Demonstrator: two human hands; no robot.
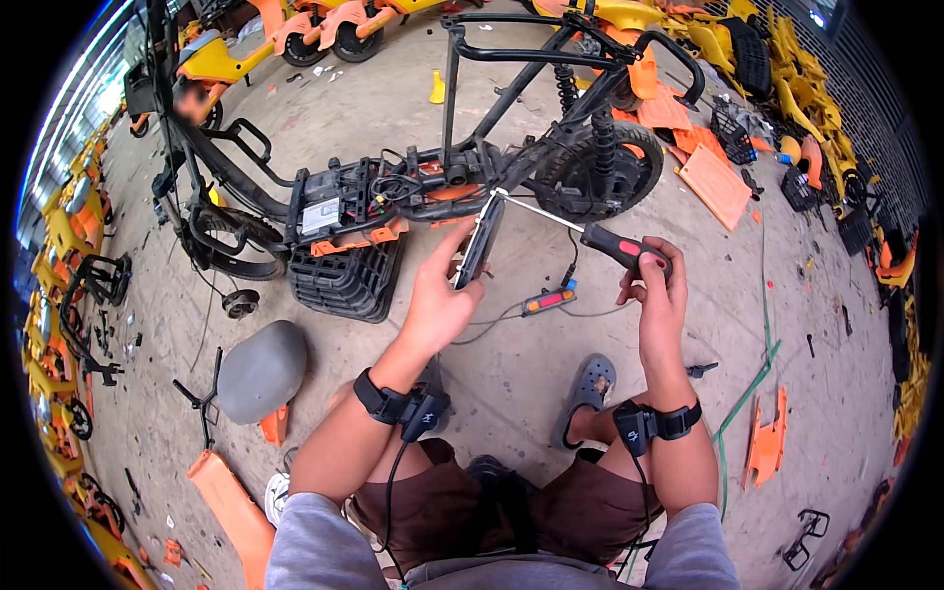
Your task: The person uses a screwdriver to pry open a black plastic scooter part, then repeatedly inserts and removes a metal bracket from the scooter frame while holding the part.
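Screwdriver [626, 250] at black part [480, 248], scooter [393, 187] and crate [346, 282] beyond, orange panels [718, 187] around

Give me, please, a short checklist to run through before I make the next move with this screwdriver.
1. Left hand holding the flat dark part: ok.
2. Right hand on the screwdriver, at its red-and-black handle: ok.
3. Screwdriver tip brought to the part's upper end: ok.
4. Tip properly seated in a fastener: cannot tell, too small to see.
5. Floor in front of the feet free of loose items: not ok, a corded orange-and-blue device lies there.
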